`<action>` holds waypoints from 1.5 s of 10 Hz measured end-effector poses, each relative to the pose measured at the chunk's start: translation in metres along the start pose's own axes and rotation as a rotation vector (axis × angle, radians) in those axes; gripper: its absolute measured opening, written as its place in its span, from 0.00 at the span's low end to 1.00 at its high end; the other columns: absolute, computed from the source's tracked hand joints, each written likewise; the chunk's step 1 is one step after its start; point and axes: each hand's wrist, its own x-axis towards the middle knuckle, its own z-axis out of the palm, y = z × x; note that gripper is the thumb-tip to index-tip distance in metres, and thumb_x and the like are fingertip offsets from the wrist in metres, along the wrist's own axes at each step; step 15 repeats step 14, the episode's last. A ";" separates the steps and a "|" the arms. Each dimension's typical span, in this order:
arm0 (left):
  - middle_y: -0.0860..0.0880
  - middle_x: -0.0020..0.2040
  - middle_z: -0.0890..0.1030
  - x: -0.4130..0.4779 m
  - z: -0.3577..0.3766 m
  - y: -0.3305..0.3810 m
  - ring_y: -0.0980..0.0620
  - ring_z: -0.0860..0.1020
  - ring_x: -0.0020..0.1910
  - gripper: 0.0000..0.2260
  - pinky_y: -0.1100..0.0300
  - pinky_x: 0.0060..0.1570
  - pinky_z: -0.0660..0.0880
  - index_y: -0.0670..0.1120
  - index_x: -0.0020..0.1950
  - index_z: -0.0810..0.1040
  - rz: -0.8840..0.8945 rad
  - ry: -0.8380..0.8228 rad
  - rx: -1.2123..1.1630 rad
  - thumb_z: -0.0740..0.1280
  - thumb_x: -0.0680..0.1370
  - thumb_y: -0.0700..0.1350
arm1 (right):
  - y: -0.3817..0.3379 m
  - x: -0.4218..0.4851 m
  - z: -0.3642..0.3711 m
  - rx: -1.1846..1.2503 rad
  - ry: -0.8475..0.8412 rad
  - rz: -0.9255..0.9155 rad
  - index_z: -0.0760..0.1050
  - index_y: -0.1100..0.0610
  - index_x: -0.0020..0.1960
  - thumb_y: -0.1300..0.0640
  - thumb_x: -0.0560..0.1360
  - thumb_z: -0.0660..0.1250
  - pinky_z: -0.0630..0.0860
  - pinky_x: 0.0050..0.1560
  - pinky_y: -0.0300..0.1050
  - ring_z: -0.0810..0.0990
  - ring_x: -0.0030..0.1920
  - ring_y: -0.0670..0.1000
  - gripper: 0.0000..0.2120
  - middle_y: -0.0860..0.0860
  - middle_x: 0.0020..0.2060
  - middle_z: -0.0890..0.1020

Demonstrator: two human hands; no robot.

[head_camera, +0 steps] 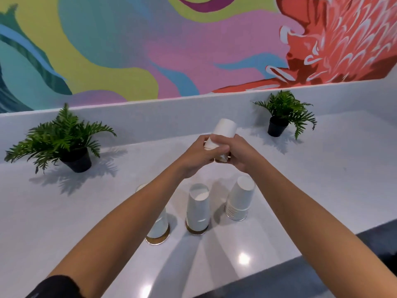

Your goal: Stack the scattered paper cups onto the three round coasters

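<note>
White paper: left stack (160, 225) and middle stack (197, 208) stand inverted on gold coasters (156, 241), right stack (239, 201) beside them, its coaster hidden | beyond, left hand (196, 157) and right hand (234, 152) both curl round held cup (224, 129), mouth down, aloft | advice: grip lightly, centre over a stack, lower straight so rims nest

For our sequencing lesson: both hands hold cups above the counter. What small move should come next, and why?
Probably lower the held cups onto the middle stack: left hand and right hand grip them bottom-up in the air beyond it.
</note>
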 end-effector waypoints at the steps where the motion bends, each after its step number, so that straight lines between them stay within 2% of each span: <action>1: 0.49 0.56 0.78 -0.001 0.012 -0.002 0.54 0.78 0.52 0.20 0.60 0.52 0.76 0.50 0.61 0.70 0.040 -0.117 0.119 0.73 0.73 0.39 | 0.001 -0.009 -0.011 -0.068 0.087 -0.021 0.70 0.58 0.63 0.52 0.66 0.76 0.82 0.47 0.53 0.84 0.50 0.55 0.29 0.58 0.55 0.81; 2: 0.50 0.54 0.78 0.001 0.026 0.000 0.57 0.79 0.49 0.20 0.66 0.47 0.78 0.49 0.58 0.70 0.046 -0.131 0.215 0.73 0.72 0.36 | 0.007 -0.021 -0.021 -0.308 0.211 -0.110 0.63 0.56 0.64 0.53 0.65 0.77 0.82 0.46 0.53 0.79 0.52 0.53 0.34 0.54 0.54 0.76; 3: 0.49 0.56 0.78 0.003 0.037 -0.001 0.51 0.79 0.55 0.29 0.54 0.56 0.78 0.48 0.63 0.69 0.035 -0.094 0.313 0.76 0.65 0.41 | 0.016 -0.035 -0.032 -0.461 0.256 -0.196 0.62 0.55 0.64 0.54 0.65 0.76 0.80 0.46 0.50 0.77 0.53 0.52 0.34 0.53 0.53 0.75; 4: 0.48 0.57 0.77 0.003 0.047 -0.001 0.49 0.78 0.55 0.33 0.49 0.57 0.77 0.48 0.66 0.65 0.035 -0.092 0.455 0.75 0.64 0.42 | 0.029 -0.046 -0.044 -0.481 0.273 -0.232 0.63 0.55 0.64 0.56 0.67 0.75 0.77 0.46 0.47 0.77 0.52 0.52 0.31 0.52 0.53 0.77; 5: 0.45 0.60 0.76 0.001 0.055 -0.004 0.46 0.77 0.56 0.32 0.48 0.55 0.78 0.47 0.67 0.64 0.053 -0.112 0.563 0.74 0.67 0.37 | 0.042 -0.053 -0.052 -0.474 0.267 -0.237 0.63 0.54 0.63 0.57 0.67 0.76 0.78 0.51 0.50 0.77 0.54 0.53 0.30 0.52 0.54 0.77; 6: 0.45 0.61 0.76 -0.002 0.060 -0.010 0.44 0.77 0.57 0.33 0.46 0.54 0.77 0.46 0.67 0.63 0.058 -0.135 0.656 0.75 0.67 0.37 | 0.056 -0.059 -0.056 -0.487 0.250 -0.258 0.62 0.54 0.64 0.56 0.68 0.76 0.77 0.50 0.48 0.77 0.54 0.51 0.31 0.51 0.55 0.77; 8: 0.45 0.61 0.76 -0.009 0.065 -0.022 0.44 0.77 0.57 0.36 0.48 0.54 0.78 0.47 0.71 0.61 0.079 -0.143 0.706 0.74 0.67 0.36 | 0.078 -0.065 -0.060 -0.435 0.205 -0.274 0.63 0.54 0.64 0.56 0.70 0.75 0.76 0.50 0.41 0.78 0.54 0.48 0.29 0.48 0.55 0.78; 9: 0.45 0.62 0.75 -0.013 0.066 -0.027 0.45 0.77 0.56 0.39 0.49 0.54 0.78 0.49 0.73 0.59 0.093 -0.131 0.747 0.74 0.68 0.35 | 0.086 -0.066 -0.060 -0.426 0.181 -0.265 0.63 0.53 0.65 0.56 0.71 0.75 0.75 0.49 0.37 0.77 0.53 0.40 0.29 0.44 0.54 0.77; 11: 0.44 0.62 0.76 -0.017 0.068 -0.034 0.45 0.77 0.56 0.41 0.49 0.56 0.76 0.52 0.75 0.56 0.089 -0.126 0.863 0.73 0.68 0.34 | 0.096 -0.065 -0.064 -0.496 0.155 -0.272 0.65 0.53 0.64 0.55 0.71 0.74 0.71 0.46 0.33 0.75 0.55 0.44 0.27 0.46 0.58 0.74; 12: 0.44 0.62 0.76 -0.014 0.067 -0.037 0.45 0.77 0.56 0.39 0.48 0.54 0.77 0.52 0.74 0.58 0.082 -0.129 0.876 0.72 0.68 0.33 | 0.095 -0.062 -0.066 -0.505 0.135 -0.274 0.65 0.53 0.63 0.53 0.71 0.74 0.71 0.48 0.34 0.75 0.55 0.46 0.26 0.46 0.58 0.75; 14: 0.43 0.66 0.73 -0.016 0.060 -0.031 0.45 0.74 0.62 0.40 0.57 0.52 0.74 0.49 0.75 0.57 0.053 -0.109 0.935 0.74 0.69 0.35 | 0.083 -0.058 -0.065 -0.596 0.145 -0.343 0.68 0.53 0.62 0.49 0.72 0.72 0.73 0.56 0.42 0.76 0.57 0.48 0.23 0.49 0.55 0.78; 15: 0.43 0.66 0.73 -0.016 0.060 -0.031 0.45 0.74 0.62 0.40 0.57 0.52 0.74 0.49 0.75 0.57 0.053 -0.109 0.935 0.74 0.69 0.35 | 0.083 -0.058 -0.065 -0.596 0.145 -0.343 0.68 0.53 0.62 0.49 0.72 0.72 0.73 0.56 0.42 0.76 0.57 0.48 0.23 0.49 0.55 0.78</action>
